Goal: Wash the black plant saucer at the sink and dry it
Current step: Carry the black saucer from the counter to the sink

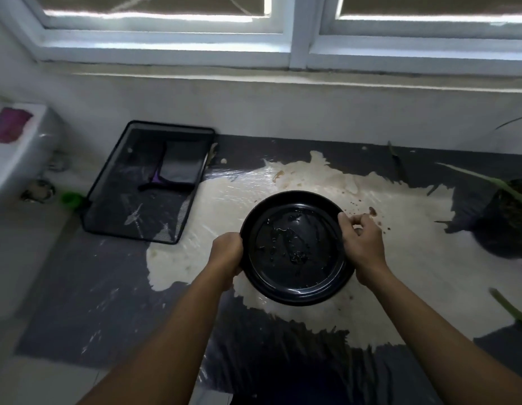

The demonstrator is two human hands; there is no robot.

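Fingers (231, 244) curl round the glossy, circular black saucer (295, 258).

Head cam, looks fwd/down, close over hands (362, 247)

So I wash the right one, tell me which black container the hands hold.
The round black saucer, gripped at its rim by the left hand and right hand; the rectangular black mesh tray lies apart, further left.
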